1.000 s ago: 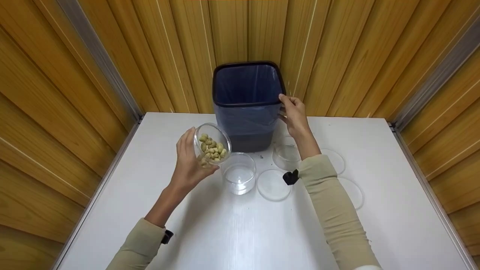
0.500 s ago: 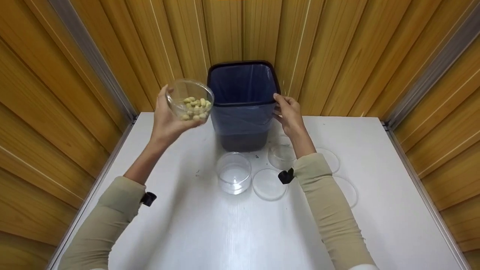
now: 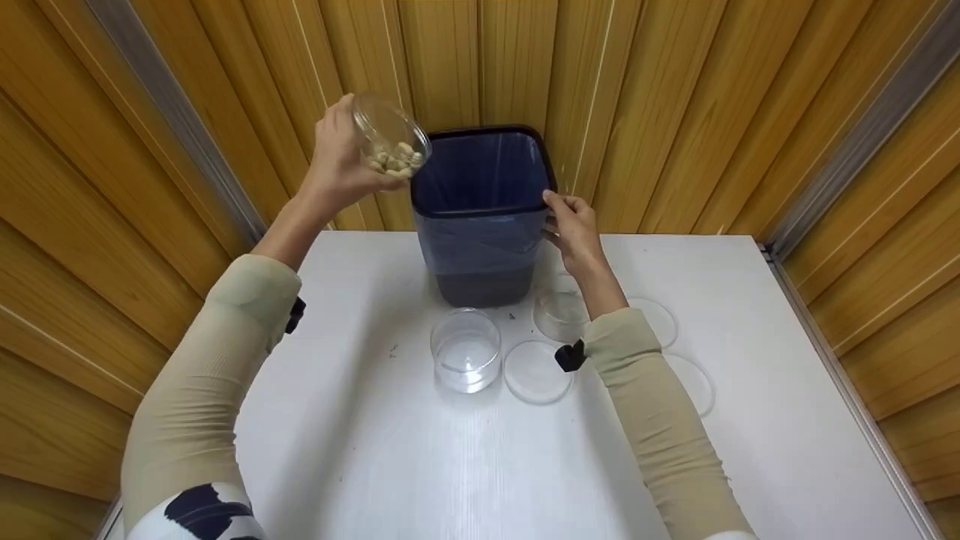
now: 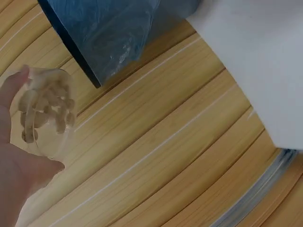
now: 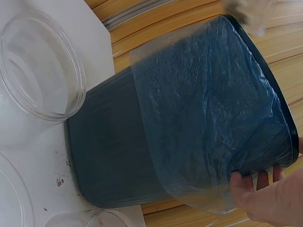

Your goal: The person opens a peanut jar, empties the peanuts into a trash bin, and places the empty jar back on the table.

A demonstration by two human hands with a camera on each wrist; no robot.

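My left hand grips a clear round jar, tilted with its mouth toward the bin, at the left of the bin's rim. Inside lie several pale nuts that look like peanuts in the shell; in the left wrist view they show blurred through the jar. A dark bin with a clear bluish liner folded over its rim stands at the table's back. My right hand pinches the bin's right rim, thumb at the edge and fingers beneath, against the liner.
A clear jar stands in front of the bin, with a round lid beside it. Another jar is partly behind my right wrist. More lids lie right of that arm. Small dark crumbs dot the white table.
My left hand has lifted the jar of nuts from above the table, up and back to the bin's left rim, turning it toward the bin. My right hand stays on the rim.
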